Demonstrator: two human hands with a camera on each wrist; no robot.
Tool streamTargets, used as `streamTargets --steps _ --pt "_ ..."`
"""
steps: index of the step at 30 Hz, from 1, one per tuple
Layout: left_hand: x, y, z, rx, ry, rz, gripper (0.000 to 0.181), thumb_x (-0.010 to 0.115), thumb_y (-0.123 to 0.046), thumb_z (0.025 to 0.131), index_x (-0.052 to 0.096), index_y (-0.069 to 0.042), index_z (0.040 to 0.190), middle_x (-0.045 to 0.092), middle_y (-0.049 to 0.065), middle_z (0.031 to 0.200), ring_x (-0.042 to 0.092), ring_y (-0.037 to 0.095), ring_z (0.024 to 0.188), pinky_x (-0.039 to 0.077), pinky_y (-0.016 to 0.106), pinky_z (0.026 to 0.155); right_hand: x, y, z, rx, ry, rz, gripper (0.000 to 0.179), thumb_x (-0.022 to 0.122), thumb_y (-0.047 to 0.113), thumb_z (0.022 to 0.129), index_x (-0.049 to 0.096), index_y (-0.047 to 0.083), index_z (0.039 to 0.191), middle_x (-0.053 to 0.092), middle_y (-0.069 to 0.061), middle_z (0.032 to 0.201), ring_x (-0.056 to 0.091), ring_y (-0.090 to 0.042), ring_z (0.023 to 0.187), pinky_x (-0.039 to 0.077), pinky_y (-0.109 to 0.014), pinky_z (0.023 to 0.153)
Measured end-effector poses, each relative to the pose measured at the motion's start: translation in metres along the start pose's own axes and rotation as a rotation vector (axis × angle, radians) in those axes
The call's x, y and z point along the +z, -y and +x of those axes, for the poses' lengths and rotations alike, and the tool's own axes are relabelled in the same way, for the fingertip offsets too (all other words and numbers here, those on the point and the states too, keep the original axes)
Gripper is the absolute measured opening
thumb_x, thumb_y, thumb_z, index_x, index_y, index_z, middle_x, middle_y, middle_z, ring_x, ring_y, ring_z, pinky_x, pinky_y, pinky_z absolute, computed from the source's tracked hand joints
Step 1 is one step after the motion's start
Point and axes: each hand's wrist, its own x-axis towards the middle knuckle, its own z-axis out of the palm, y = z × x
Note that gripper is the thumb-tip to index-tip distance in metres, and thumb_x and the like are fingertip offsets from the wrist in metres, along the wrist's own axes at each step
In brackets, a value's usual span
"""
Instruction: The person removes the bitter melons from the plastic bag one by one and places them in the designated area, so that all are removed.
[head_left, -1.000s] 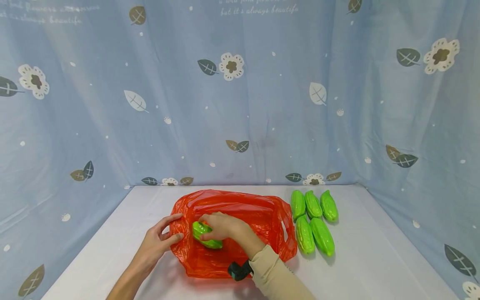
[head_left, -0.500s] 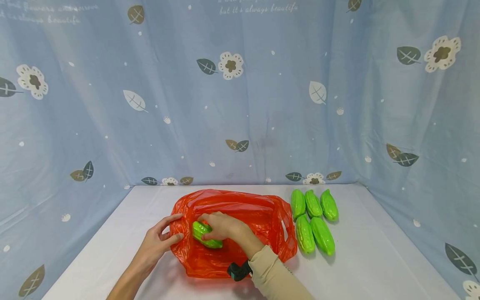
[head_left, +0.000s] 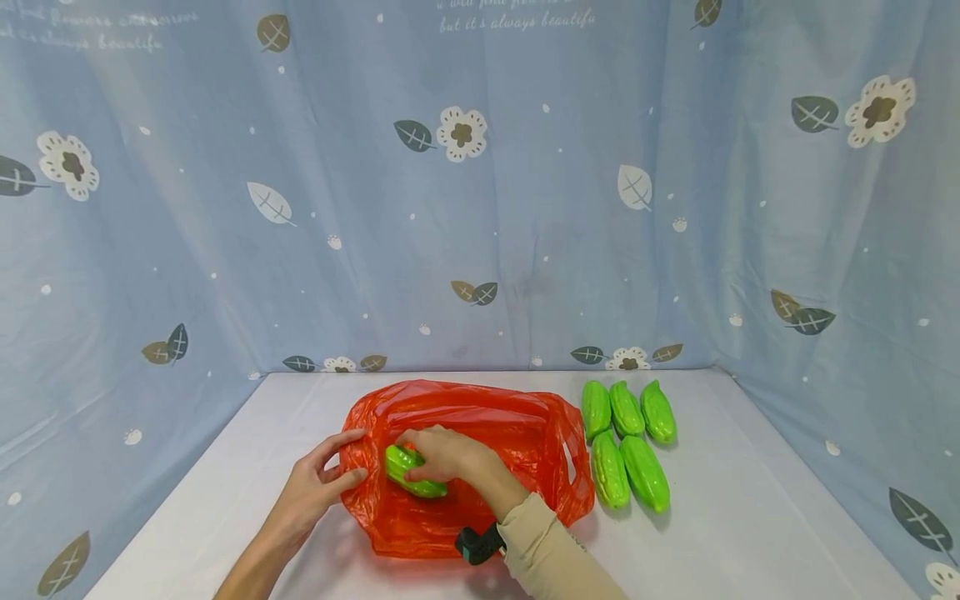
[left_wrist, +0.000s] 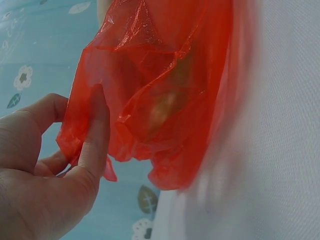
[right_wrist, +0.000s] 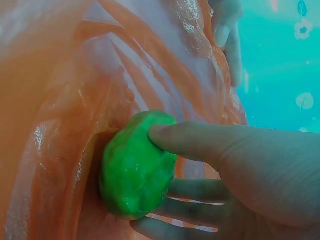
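A red plastic bag (head_left: 480, 546) lies with its mouth spread wide on the white table. My left hand (head_left: 311, 487) holds the bag's left edge; in the left wrist view, the thumb (left_wrist: 95, 142) is on one side of the thin plastic and other fingers are behind it. Inside the bag, toward its left end, is a shiny green bitter melon (head_left: 426, 487) with a ridged skin. My right hand (head_left: 453, 454) grips this bitter melon, thumb on top and fingers round the far side, as the right wrist view shows. The palm hides part of it.
Several more green bitter melons (head_left: 645, 475) lie in two rows on the table, just right of the bag. A blue patterned curtain (head_left: 525, 208) stands behind the table and along both sides. A black device (head_left: 480, 543) sits at the right wrist.
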Motion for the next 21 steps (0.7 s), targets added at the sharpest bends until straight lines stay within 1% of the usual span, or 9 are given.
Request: streamTargets --steps 6,13,17,21 --pt "0.000 0.000 -0.001 -0.005 -0.002 0.006 0.058 0.071 -0.017 0.089 0.048 -0.016 0.143 0.035 0.010 0.153 0.067 0.012 0.107 0.058 0.027 0.083 -0.003 -0.001 -0.005 0.006 -0.005 -0.011 0.052 0.074 0.037 0.086 0.054 0.031 0.134 0.061 0.009 0.114 0.052 -0.008 0.102 0.053 -0.028 0.089" --pt "0.001 0.000 -0.001 0.001 -0.008 0.001 0.057 0.071 -0.016 0.089 0.049 -0.015 0.141 0.037 0.011 0.151 0.068 0.010 0.104 0.059 0.027 0.082 -0.010 -0.006 -0.017 -0.008 -0.020 -0.008 0.051 0.073 0.036 0.087 0.054 0.030 0.134 0.061 0.009 0.116 0.053 -0.009 0.103 0.052 -0.028 0.090" --pt "0.001 0.000 0.000 0.003 -0.008 -0.002 0.057 0.070 -0.014 0.089 0.049 -0.013 0.141 0.038 0.011 0.150 0.067 0.009 0.103 0.059 0.027 0.081 -0.013 -0.010 -0.024 -0.028 -0.041 -0.045 0.051 0.072 0.037 0.088 0.054 0.030 0.135 0.062 0.009 0.119 0.055 -0.009 0.106 0.052 -0.028 0.092" --pt "0.001 0.000 0.000 0.002 -0.011 0.002 0.056 0.070 -0.013 0.089 0.049 -0.013 0.141 0.038 0.011 0.149 0.067 0.010 0.101 0.059 0.026 0.080 -0.017 -0.014 -0.034 -0.033 -0.069 -0.067 0.051 0.072 0.037 0.088 0.054 0.029 0.135 0.063 0.007 0.119 0.055 -0.010 0.105 0.052 -0.029 0.091"
